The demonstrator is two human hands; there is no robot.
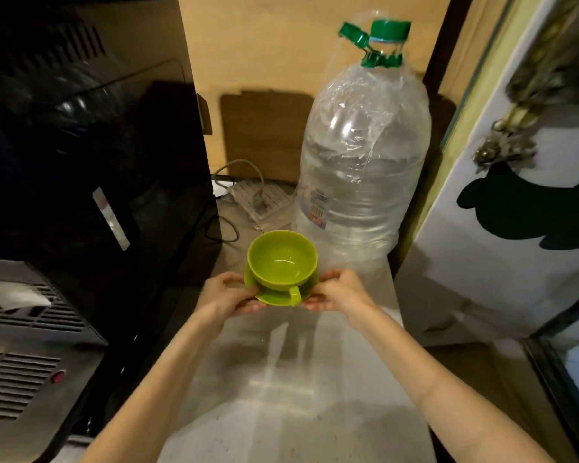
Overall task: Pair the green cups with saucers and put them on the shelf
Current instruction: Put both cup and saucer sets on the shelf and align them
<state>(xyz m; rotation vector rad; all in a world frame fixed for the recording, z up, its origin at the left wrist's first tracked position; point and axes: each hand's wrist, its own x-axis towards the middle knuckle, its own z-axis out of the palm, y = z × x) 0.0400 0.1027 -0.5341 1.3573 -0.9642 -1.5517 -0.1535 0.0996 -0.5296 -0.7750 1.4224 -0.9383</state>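
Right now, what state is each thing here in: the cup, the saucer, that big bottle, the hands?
Green cup: upright, empty, sitting on the saucer.
Green saucer: held level by both hands.
Left hand: gripping the saucer's left edge.
Right hand: gripping the saucer's right edge.
Water bottle: upright, capped, wrapped in clear plastic.

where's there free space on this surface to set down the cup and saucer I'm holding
Bare shelf surface lies below the green cup and saucer, between your forearms. Behind it's crowded: water bottle, power strip and cables.
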